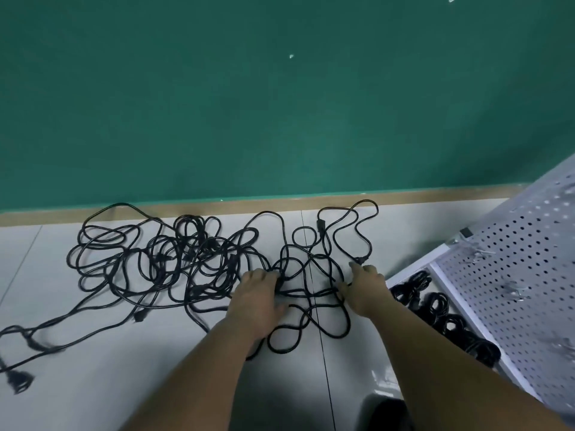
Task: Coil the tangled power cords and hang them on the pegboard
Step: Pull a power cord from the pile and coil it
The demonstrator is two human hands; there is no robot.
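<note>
Black cords (174, 259) lying in loose tangle on pale tiled floor (93, 384), long axis running left to right along foot of green wall (280, 104). Many loops overlapping; one plug (18, 379) trailing off at near left. Left hand (258, 295) reaching into right part of tangle, fingers curling round strand. Right hand (364, 286) resting on cords beside it, fingers spreading wide, gripping nothing. White pegboard (513, 275) leaning at right, with coiled bundles (435, 303) lying beneath it.
</note>
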